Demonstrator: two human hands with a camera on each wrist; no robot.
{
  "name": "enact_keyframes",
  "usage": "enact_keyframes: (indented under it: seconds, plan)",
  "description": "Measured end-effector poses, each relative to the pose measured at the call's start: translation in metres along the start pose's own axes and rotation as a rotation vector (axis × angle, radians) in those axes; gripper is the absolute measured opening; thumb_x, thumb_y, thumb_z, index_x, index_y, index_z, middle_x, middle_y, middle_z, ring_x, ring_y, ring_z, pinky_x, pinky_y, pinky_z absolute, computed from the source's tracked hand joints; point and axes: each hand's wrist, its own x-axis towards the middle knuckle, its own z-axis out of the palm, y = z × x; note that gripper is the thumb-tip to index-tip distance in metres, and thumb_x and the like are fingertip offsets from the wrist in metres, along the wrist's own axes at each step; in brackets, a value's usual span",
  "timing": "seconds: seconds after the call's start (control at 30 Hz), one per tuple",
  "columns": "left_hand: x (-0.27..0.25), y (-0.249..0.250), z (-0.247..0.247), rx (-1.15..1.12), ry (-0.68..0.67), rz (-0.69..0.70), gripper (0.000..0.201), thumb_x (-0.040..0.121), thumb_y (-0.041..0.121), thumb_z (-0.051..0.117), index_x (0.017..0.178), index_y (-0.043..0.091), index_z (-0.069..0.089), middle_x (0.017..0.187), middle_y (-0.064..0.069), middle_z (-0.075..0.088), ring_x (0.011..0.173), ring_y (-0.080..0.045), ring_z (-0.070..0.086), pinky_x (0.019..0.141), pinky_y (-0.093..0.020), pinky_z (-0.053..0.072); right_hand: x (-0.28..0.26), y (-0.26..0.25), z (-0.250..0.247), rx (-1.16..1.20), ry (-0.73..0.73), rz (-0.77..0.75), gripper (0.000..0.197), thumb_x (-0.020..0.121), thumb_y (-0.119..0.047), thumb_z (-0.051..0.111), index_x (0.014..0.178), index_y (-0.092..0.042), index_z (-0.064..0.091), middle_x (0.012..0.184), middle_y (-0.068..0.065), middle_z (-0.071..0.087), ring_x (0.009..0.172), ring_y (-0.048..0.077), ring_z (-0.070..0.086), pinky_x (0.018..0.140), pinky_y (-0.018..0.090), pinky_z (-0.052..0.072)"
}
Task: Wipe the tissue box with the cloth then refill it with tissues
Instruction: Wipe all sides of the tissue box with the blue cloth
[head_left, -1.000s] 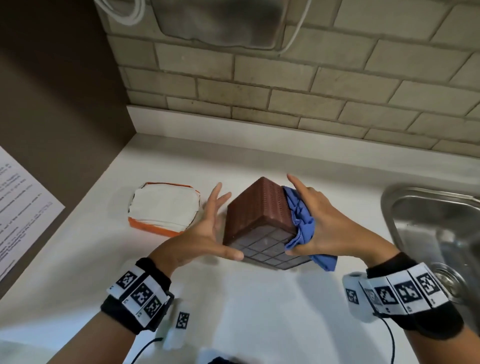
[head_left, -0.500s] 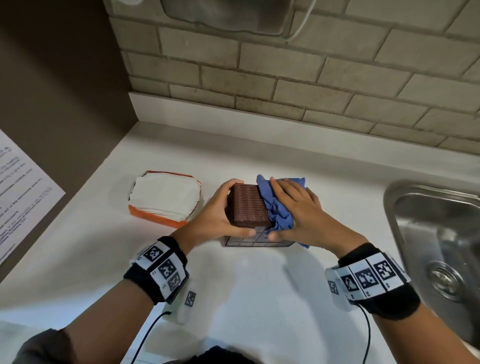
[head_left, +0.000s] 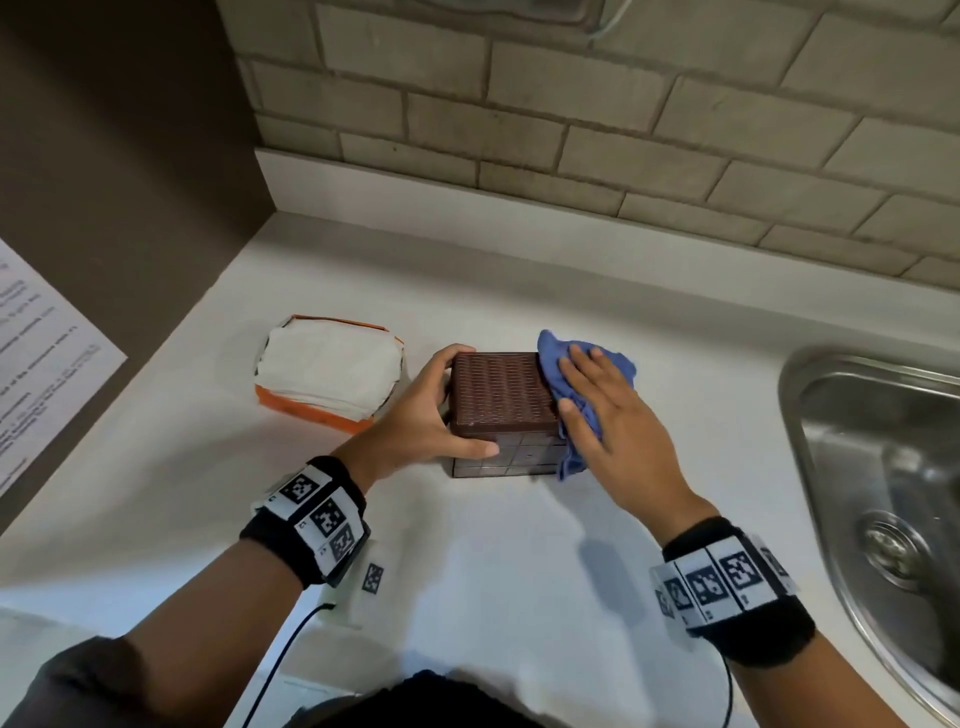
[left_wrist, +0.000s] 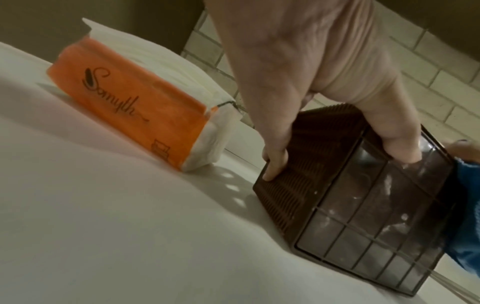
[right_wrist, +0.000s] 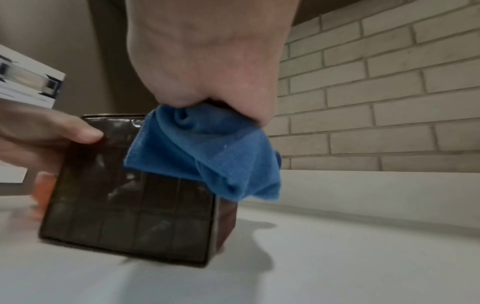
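Note:
The brown tissue box (head_left: 501, 395) lies on its side on the white counter, its clear grid face (left_wrist: 363, 216) toward me. My left hand (head_left: 467, 402) grips it, thumb on the grid face and fingers round the far left edge. My right hand (head_left: 597, 405) presses the blue cloth (head_left: 553, 364) with flat, spread fingers onto the box's top right edge and right side. In the right wrist view the cloth (right_wrist: 207, 156) hangs bunched from under the palm over the box (right_wrist: 130, 205). An orange pack of white tissues (head_left: 327, 369) lies just left of the box.
A steel sink (head_left: 883, 467) is set into the counter at the right. The brick wall and its white upstand run along the back. A dark side wall with a printed sheet (head_left: 41, 364) closes the left.
The box, lifted and tilted a second ago, now rests on the counter. My right hand has slid the cloth from the box's top toward its right edge, its fingers flatter than before.

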Motion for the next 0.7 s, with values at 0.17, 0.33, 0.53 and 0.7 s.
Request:
enact_keyframes:
  seconds: [0.17,0.33,0.53,0.7]
  plan:
    - [0.002,-0.002,0.002,-0.018,0.023,0.027,0.096,0.061,-0.009,0.086,0.137,0.024,0.036,0.135,-0.008,0.055,0.117,-0.005,0.059,0.092,-0.027,0.056,0.008,-0.051,0.025,-0.202,0.058,-0.046,0.054,0.098,-0.043,0.029,0.141,-0.015,0.047,0.148,0.002,0.046,0.139,0.017,0.039,0.111,0.040,0.032]
    - [0.002,-0.004,0.001,-0.019,0.029,0.039,0.095,0.065,-0.013,0.084,0.139,0.022,0.036,0.133,0.001,0.054,0.119,-0.003,0.060,0.089,-0.023,0.056,0.008,-0.036,0.022,-0.224,0.011,-0.141,0.052,0.098,-0.042,0.030,0.141,-0.017,0.047,0.147,-0.001,0.046,0.140,0.013,0.037,0.112,0.040,0.033]
    - [0.003,-0.005,0.002,-0.016,0.023,0.024,0.097,0.065,-0.009,0.086,0.140,0.022,0.033,0.139,-0.005,0.051,0.125,-0.009,0.055,0.094,-0.027,0.055,0.002,-0.017,0.012,-0.124,0.087,0.006,0.052,0.099,-0.042,0.025,0.143,-0.021,0.044,0.151,-0.005,0.041,0.144,0.010,0.025,0.116,0.038,0.027]
    - [0.005,-0.007,-0.002,0.230,0.054,-0.016,0.054,0.077,-0.002,0.074,0.112,0.028,0.045,0.110,0.011,0.055,0.109,-0.005,0.051,0.076,0.000,0.046,0.011,-0.068,0.034,-0.107,0.002,-0.299,0.044,0.098,-0.035,0.035,0.133,-0.019,0.057,0.139,-0.004,0.055,0.136,0.013,0.043,0.112,0.033,0.027]
